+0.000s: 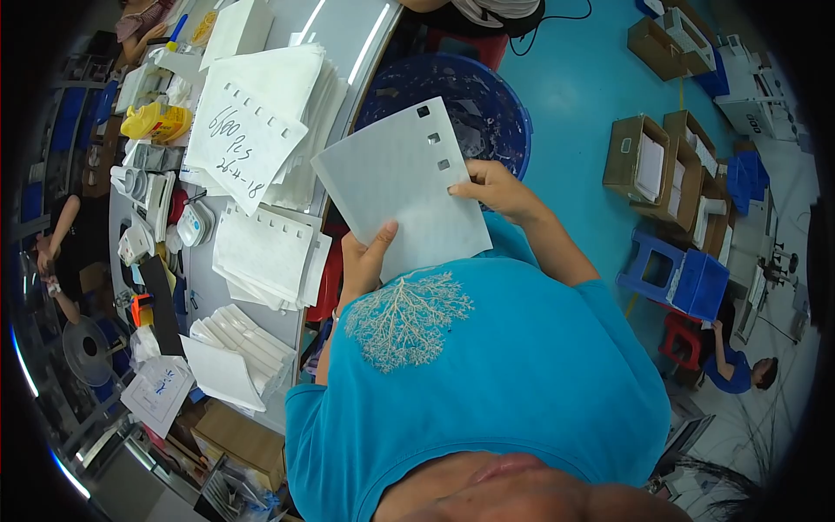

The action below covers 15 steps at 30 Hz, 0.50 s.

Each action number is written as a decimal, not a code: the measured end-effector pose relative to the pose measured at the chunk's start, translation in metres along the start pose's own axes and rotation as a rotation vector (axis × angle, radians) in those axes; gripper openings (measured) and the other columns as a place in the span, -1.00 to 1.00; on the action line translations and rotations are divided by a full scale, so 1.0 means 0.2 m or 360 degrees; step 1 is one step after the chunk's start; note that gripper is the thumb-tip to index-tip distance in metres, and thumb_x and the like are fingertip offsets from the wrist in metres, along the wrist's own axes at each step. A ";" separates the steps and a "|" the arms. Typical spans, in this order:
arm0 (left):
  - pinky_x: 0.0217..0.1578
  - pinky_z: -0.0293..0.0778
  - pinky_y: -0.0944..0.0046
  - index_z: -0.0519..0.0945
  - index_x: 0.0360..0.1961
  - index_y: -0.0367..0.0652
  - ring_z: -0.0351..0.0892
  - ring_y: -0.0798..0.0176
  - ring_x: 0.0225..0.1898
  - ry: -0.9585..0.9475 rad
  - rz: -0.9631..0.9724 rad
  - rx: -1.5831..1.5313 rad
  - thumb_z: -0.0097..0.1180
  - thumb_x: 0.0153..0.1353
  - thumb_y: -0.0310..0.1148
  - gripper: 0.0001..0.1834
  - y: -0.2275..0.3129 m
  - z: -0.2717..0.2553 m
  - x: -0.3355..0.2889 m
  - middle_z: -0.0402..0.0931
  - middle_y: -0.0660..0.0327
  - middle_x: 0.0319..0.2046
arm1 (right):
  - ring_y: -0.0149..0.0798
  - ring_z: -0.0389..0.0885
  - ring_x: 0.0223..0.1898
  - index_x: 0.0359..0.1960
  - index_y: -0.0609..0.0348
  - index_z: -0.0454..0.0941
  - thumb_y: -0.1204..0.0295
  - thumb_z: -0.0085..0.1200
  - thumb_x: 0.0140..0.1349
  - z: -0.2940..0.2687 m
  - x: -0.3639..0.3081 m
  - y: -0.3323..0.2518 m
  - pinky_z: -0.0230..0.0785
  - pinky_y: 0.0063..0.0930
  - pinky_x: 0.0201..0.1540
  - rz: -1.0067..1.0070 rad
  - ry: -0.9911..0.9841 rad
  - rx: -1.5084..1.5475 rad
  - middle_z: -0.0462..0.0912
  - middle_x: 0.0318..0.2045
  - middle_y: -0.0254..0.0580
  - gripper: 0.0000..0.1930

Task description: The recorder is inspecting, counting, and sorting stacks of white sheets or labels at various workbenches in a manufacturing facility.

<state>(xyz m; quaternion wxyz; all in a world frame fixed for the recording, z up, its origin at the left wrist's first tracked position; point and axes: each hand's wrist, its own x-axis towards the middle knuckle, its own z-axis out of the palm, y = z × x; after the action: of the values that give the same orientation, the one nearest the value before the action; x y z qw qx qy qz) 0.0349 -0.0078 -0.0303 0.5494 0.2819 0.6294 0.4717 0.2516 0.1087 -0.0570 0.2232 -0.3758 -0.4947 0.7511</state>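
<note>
A white sheet (396, 187) with square holes along one edge is held tilted in front of my chest. My left hand (365, 258) grips its lower left side, thumb on top. On the right edge, by the holes, my right hand (497, 190) pinches it between thumb and fingers. Whether it is one sheet or several pressed together, I cannot tell. Left of it on the table lie a tall pile of similar sheets (270, 78), topped by a handwritten sheet (252, 130), and a lower stack of punched sheets (261, 248).
A large blue bin (513, 113) with scraps inside stands beyond the sheet. The table (352, 39) also bears a yellow container (156, 122) and bundled white sheets (248, 344). Cardboard boxes (622, 161) and a blue stool (648, 261) stand on the right. Other people sit farther off.
</note>
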 end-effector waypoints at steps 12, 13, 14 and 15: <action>-0.09 0.40 0.23 0.54 -0.07 -0.41 0.53 0.25 -0.15 0.0008 0.0008 -0.0129 0.25 0.16 -0.23 -0.54 -0.04 0.01 0.06 0.58 0.04 -0.18 | -0.37 0.62 -0.27 -0.14 0.32 0.58 0.50 0.06 0.25 -0.02 0.01 0.06 0.48 -0.52 -0.20 -0.0105 0.0381 -0.0169 0.66 -0.25 -0.18 -0.81; -0.10 0.40 0.24 0.55 -0.08 -0.40 0.53 0.26 -0.16 0.0045 0.0012 -0.0132 0.25 0.17 -0.23 -0.56 -0.05 0.01 0.06 0.58 0.05 -0.19 | -0.37 0.62 -0.27 -0.14 0.32 0.58 0.50 0.06 0.25 0.00 0.01 0.05 0.48 -0.52 -0.20 -0.0099 0.0382 -0.0168 0.66 -0.25 -0.18 -0.81; -0.10 0.40 0.24 0.55 -0.08 -0.40 0.53 0.26 -0.16 0.0046 0.0006 -0.0132 0.25 0.17 -0.23 -0.56 -0.05 0.01 0.05 0.58 0.05 -0.19 | -0.41 0.60 -0.29 -0.18 0.31 0.60 0.50 0.07 0.24 0.03 0.01 0.05 0.45 -0.54 -0.24 -0.0241 0.0542 -0.0505 0.66 -0.27 -0.20 -0.83; -0.11 0.39 0.25 0.55 -0.08 -0.40 0.53 0.27 -0.17 0.0066 0.0045 -0.0126 0.24 0.18 -0.22 -0.56 -0.06 0.02 0.05 0.59 0.06 -0.20 | -0.44 0.59 -0.31 -0.22 0.30 0.61 0.50 0.08 0.24 0.05 0.01 0.04 0.43 -0.56 -0.28 -0.0388 0.0700 -0.0851 0.66 -0.30 -0.22 -0.85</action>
<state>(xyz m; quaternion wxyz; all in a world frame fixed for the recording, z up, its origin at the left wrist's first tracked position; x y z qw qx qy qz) 0.0380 -0.0029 -0.0448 0.5403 0.2588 0.6175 0.5097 0.2433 0.1015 -0.0634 0.3061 -0.5117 -0.6548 0.4644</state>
